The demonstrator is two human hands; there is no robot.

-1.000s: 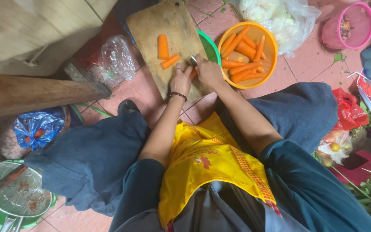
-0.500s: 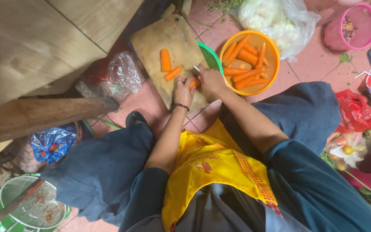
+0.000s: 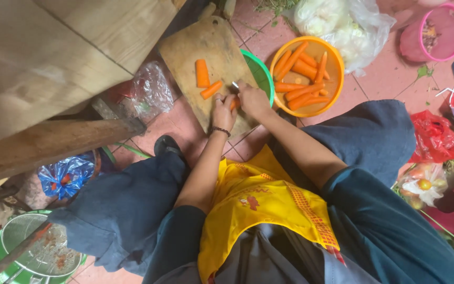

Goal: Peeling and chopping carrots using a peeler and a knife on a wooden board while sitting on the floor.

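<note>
View: one head-worn camera, no second view to overlap.
Position: above a seated person, over the yellow apron (image 3: 269,210).
Direction: steeply downward and forward, past both forearms to the tiled floor.
Nearness: lap and apron close at the bottom edge; worn wooden cutting board (image 3: 206,52) and orange plastic bowl of carrot pieces (image 3: 334,79) farther, near the top.

Hands edge down the cutting board (image 3: 206,58)

I see my left hand (image 3: 223,111) and right hand (image 3: 252,100) now nearer the board's lower end, farther from the two cut carrot pieces (image 3: 206,80).
</note>
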